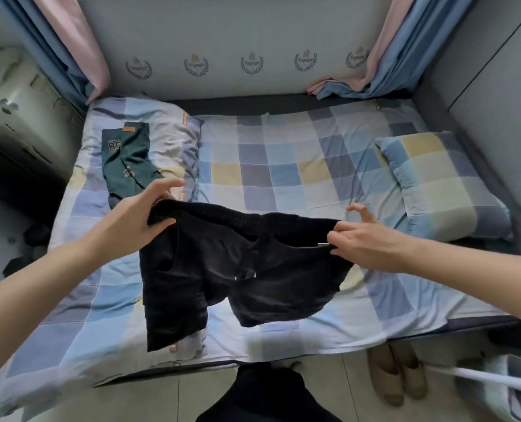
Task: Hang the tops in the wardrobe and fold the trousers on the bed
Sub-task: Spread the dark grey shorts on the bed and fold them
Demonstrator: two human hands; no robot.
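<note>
A pair of black shorts (241, 269) hangs above the checked bed (283, 166), held up by its elastic waistband with the legs dangling toward the near edge. My left hand (140, 217) grips the waistband's left end, thumb underneath. My right hand (365, 239) pinches the right end between thumb and forefinger, its other fingers spread. A folded dark green garment (128, 159) with printed numbers lies on the left pillow (167, 129). The wardrobe is out of view.
A second checked pillow (445, 184) lies at the right of the bed. Blue and pink curtains (371, 74) hang at both back corners. A pair of beige slippers (396, 373) and a pale bag (502, 388) sit on the tiled floor at the right.
</note>
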